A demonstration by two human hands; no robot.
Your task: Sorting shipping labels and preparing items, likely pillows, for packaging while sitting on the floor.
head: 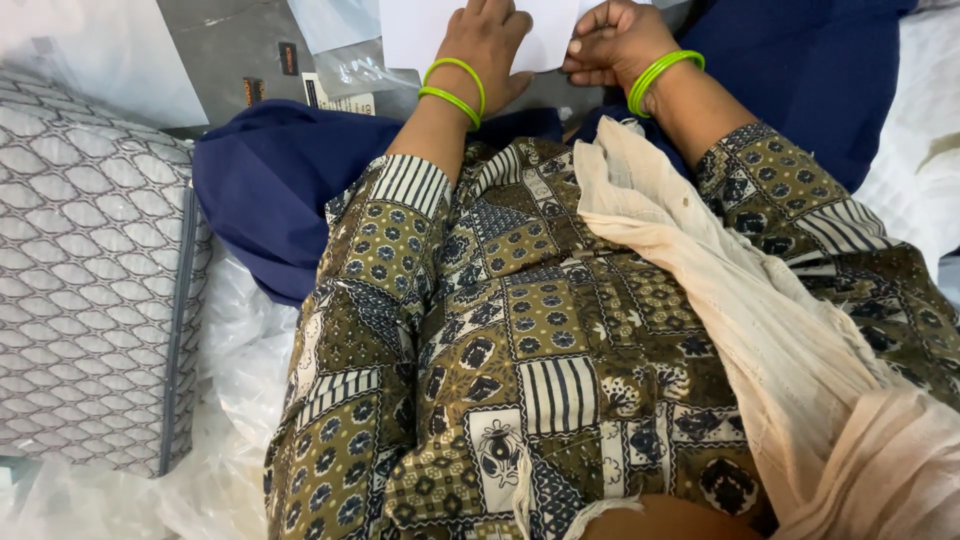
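My left hand [488,45] lies flat, palm down, on a white sheet of paper or card [425,35] at the top of the view. My right hand [610,42] pinches the right edge of that same sheet between thumb and fingers. Both wrists wear green bangles [452,85]. My arms are in olive patterned patchwork sleeves, and a cream scarf [720,290] hangs down my front. Under the sheet lies dark blue cloth [270,180].
A grey quilted zip bag [90,280] stands at the left. Crumpled clear plastic [240,390] lies beside it. Clear plastic packets with labels [340,95] rest on a grey floor at the top. White fabric [920,120] sits at the right.
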